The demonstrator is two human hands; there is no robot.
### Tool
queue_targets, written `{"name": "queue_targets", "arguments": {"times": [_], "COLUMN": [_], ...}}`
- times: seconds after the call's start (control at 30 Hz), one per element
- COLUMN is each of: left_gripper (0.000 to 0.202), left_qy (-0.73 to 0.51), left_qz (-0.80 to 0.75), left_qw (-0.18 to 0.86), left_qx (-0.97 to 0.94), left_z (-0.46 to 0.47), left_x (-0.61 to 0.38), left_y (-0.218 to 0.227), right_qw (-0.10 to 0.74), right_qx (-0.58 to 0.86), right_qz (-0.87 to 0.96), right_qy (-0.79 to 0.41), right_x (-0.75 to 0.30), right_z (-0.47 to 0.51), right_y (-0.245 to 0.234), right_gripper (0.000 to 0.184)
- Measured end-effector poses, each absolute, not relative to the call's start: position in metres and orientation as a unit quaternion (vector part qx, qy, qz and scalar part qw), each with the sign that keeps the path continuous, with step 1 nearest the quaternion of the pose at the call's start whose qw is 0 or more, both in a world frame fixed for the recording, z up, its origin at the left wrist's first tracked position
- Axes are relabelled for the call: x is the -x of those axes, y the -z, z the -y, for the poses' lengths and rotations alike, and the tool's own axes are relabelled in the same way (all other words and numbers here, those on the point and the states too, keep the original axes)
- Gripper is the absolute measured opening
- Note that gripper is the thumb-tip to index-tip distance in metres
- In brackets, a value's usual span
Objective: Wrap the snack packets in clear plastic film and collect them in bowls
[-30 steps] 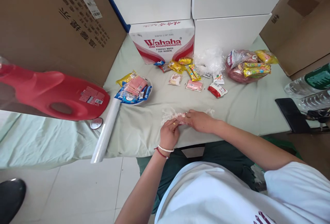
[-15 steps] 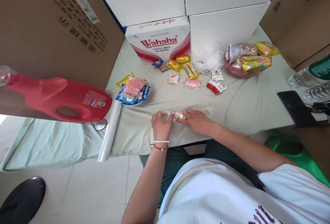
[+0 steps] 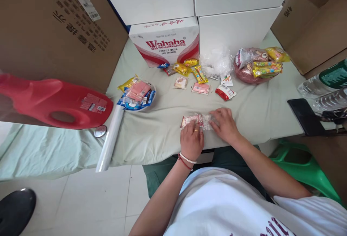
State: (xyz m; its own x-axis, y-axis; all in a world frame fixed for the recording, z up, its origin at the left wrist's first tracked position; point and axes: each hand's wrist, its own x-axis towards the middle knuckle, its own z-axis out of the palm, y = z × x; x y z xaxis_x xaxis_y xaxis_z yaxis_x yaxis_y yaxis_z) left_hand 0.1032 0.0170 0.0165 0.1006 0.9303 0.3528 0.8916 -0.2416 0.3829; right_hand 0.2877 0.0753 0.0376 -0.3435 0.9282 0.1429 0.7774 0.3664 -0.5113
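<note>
A small snack packet (image 3: pixel 186 121) with red and pale print lies at the table's near side, wrapped in crinkled clear plastic wrap (image 3: pixel 207 121). My left hand (image 3: pixel 192 140), wearing a ring and two bracelets, presses down on the packet, fingers close together and bent over its near edge. At the packet's right, my right hand (image 3: pixel 225 124) has its fingers curled at the loose end of the wrap. The fingertips partly cover the film, so the exact grip is hard to make out.
Behind the packet lie several snacks, among them a pink packet (image 3: pixel 201 88) and a red-white bag (image 3: pixel 226 92). A bowl of snacks (image 3: pixel 154 96), a film roll (image 3: pixel 110 138) and a red jug (image 3: pixel 78 116) stand left. A filled basket (image 3: pixel 248 78), phone (image 3: pixel 306 116) and bottles (image 3: pixel 322 78) are right.
My left hand has moved right and now lies over the packet. My right hand has shifted right to the wrap's end, so the packet's left part shows. The view has shifted slightly.
</note>
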Motion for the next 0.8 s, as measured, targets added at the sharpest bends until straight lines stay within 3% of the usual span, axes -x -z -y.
{"name": "queue_targets", "arguments": {"times": [0.1, 0.17, 0.27, 0.53, 0.73, 0.8], "left_gripper": [0.039, 0.043, 0.046, 0.034, 0.034, 0.027], "left_qy": [-0.235, -0.221, -0.208, -0.229, -0.291, -0.341], "left_qz": [-0.618, -0.617, -0.615, -0.589, -0.558, -0.546], "left_qw": [0.041, 0.045, 0.045, 0.063, 0.051, 0.026], "left_qx": [-0.749, -0.754, -0.759, -0.772, -0.775, -0.765], "left_z": [-0.013, -0.011, -0.010, 0.003, 0.041, 0.044], "left_x": [-0.102, -0.100, -0.099, -0.092, -0.050, -0.033], "left_y": [-0.015, -0.015, -0.015, -0.017, -0.012, -0.009], "right_qw": [0.167, 0.156, 0.147, -0.001, 0.041, 0.051], "right_qx": [0.599, 0.602, 0.584, 0.492, 0.471, 0.476], "right_qz": [0.775, 0.770, 0.767, 0.847, 0.871, 0.869], "right_qy": [-0.114, -0.142, -0.221, -0.204, -0.136, -0.125], "right_x": [-0.295, -0.294, -0.277, -0.168, -0.158, -0.157], "right_z": [-0.067, -0.067, -0.080, -0.105, -0.090, -0.089], "right_y": [-0.036, -0.043, -0.063, -0.080, -0.067, -0.063], "right_gripper": [0.032, 0.023, 0.024, 0.021, 0.051, 0.051]}}
